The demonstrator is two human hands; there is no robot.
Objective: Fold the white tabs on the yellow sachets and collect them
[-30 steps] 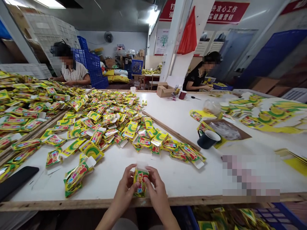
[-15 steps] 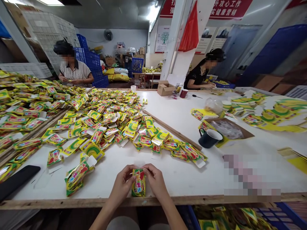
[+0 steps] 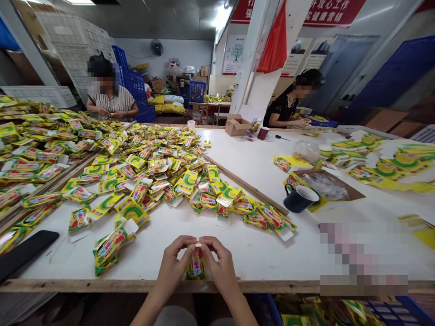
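A small yellow-and-green printed box [image 3: 196,268] stands near the table's front edge between my two hands. My left hand [image 3: 176,260] is closed on its upper left side, thumb on the front face. On the upper right side my right hand [image 3: 217,260] pinches the same box, and both sets of fingertips meet around the white flap at its top. The fingers cover part of the box's upper front. Left of my hands, a few similar boxes [image 3: 113,246] lie overlapping, one with its white end flap out.
A large heap of similar boxes [image 3: 149,176] spreads across the table's left and middle, beside a wooden strip [image 3: 246,185]. A dark mug [image 3: 301,199] stands at right, a black phone [image 3: 29,253] at left. Two people sit across the table. Below the edge is a blue crate [image 3: 401,308].
My thumbs have moved inward over the front of the box, and my fingertips have come together at its top flap. The camera view has shifted slightly.
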